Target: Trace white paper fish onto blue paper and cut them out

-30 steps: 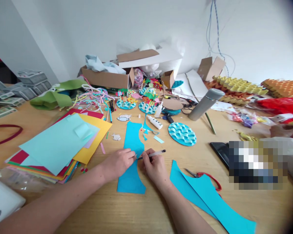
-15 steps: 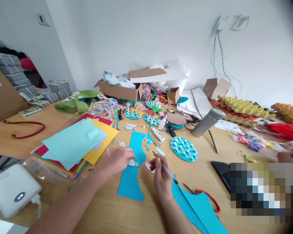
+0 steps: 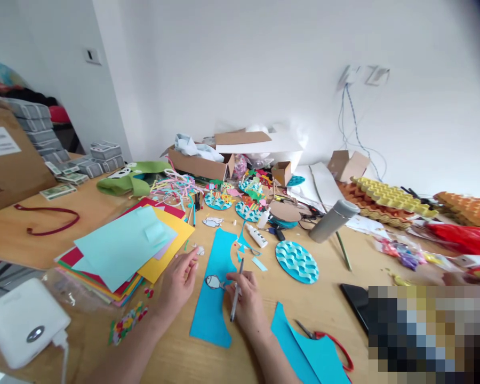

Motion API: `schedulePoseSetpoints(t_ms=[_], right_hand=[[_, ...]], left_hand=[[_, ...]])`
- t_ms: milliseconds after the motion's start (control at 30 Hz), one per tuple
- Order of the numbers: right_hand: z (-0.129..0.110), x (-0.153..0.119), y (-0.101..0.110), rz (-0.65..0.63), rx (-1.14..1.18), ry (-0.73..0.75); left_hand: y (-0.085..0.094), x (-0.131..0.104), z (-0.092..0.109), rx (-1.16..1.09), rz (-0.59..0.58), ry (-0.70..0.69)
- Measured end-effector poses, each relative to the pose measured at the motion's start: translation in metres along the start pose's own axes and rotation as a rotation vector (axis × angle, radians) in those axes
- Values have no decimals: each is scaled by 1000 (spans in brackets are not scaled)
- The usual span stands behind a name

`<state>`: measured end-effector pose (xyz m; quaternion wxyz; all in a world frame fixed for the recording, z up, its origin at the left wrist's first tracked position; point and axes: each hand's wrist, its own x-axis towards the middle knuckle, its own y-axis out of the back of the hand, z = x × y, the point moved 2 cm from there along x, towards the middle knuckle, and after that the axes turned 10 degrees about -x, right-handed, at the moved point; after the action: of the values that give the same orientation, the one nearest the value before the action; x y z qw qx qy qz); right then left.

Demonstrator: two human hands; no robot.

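Note:
A strip of blue paper with a curved right edge lies in front of me. On it rests a white fish cutout with dark outlines. My right hand grips a pen, its fingers at the fish's tail. Left of the strip, my left hand hovers with loosely bent fingers, seemingly holding nothing. Just beyond its fingertips is a second fish cutout, partly covered. A third fish cutout lies farther back. Red-handled scissors rest by another blue sheet at right.
Coloured paper is stacked at left, near a white power bank. Beyond the strip lie a glue bottle and a wavy blue oval. A grey flask and a phone are at right.
My left hand has drawn back leftward off the blue strip. My right hand has moved left to the fish on the strip, turning the pen more upright. The view has tilted up.

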<state>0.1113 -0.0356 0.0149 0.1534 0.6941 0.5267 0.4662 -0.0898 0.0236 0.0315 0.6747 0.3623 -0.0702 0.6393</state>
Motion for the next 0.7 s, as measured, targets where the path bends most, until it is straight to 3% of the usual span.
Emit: schedulePoseSetpoints(t_ms=[267, 700], right_hand=[[1, 1, -6, -100, -94, 49], [2, -1, -7, -73, 11, 4]], left_hand=[[2, 1, 8, 71, -8, -23], [1, 1, 12, 81, -35, -51]])
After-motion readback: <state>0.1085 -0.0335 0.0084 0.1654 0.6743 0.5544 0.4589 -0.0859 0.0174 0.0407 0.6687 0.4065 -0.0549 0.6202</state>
